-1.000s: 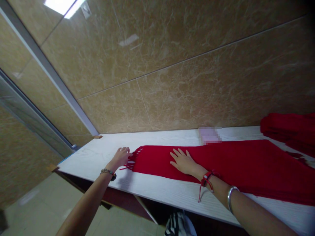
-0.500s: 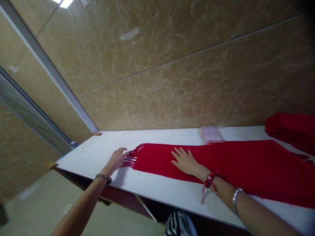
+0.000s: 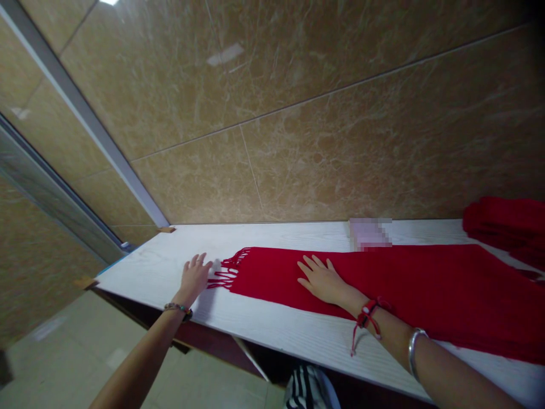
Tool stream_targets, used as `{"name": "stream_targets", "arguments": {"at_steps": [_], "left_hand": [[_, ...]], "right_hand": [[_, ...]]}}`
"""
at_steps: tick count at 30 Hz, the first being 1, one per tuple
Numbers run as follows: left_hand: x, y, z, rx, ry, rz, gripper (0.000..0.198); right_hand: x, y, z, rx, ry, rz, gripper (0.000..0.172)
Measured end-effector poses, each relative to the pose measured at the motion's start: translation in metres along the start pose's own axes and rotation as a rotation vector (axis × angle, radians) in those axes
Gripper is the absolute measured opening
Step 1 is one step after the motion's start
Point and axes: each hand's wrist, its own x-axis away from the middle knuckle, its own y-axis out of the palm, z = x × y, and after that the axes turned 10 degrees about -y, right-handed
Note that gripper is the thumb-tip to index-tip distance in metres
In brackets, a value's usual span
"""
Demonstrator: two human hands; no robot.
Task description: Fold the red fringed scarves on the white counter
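Note:
A long red scarf (image 3: 409,284) lies flat along the white tabletop (image 3: 281,329), its fringe (image 3: 224,275) at the left end. My right hand (image 3: 322,279) rests palm down on the scarf with the fingers spread. Just left of the fringe is my left hand (image 3: 195,279), its fingers apart and nothing held in it. Some fringe strands reach close to its thumb side; whether they touch cannot be made out. The scarf's right end runs out of view.
A bundle of red cloth (image 3: 502,227) sits at the back right. A blurred pinkish block (image 3: 369,233) stands against the tiled wall (image 3: 298,165), touching or nearly touching the scarf's far edge. Below the table's front edge, striped clothing (image 3: 307,389) shows.
My left hand has moved a little left, away from the fringe, and its fingers have opened. My right hand stays in place on the scarf.

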Motion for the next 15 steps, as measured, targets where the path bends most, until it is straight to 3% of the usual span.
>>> {"name": "stream_targets", "arguments": {"at_steps": [2, 3, 7, 9, 11, 15], "left_hand": [[0.002, -0.001, -0.009, -0.055, -0.123, 0.022, 0.039], [0.002, -0.001, -0.009, -0.032, -0.111, 0.021, 0.043], [-0.001, 0.001, 0.011, 0.185, 0.260, -0.059, 0.063], [-0.003, 0.004, 0.020, 0.198, 0.334, -0.118, 0.066], [-0.002, 0.006, 0.020, 0.151, 0.261, -0.132, 0.064], [0.004, 0.007, 0.000, 0.018, -0.031, -0.053, 0.055]], "right_hand": [[0.000, 0.000, 0.000, -0.008, -0.002, -0.002, 0.055], [0.000, -0.001, 0.000, -0.012, -0.002, -0.005, 0.055], [0.000, -0.002, 0.000, -0.014, 0.003, -0.011, 0.054], [0.000, -0.002, 0.000, -0.008, 0.005, -0.012, 0.054], [0.000, -0.002, 0.000, -0.007, 0.004, -0.018, 0.055], [-0.001, -0.002, 0.001, -0.021, -0.006, -0.018, 0.055]]}}
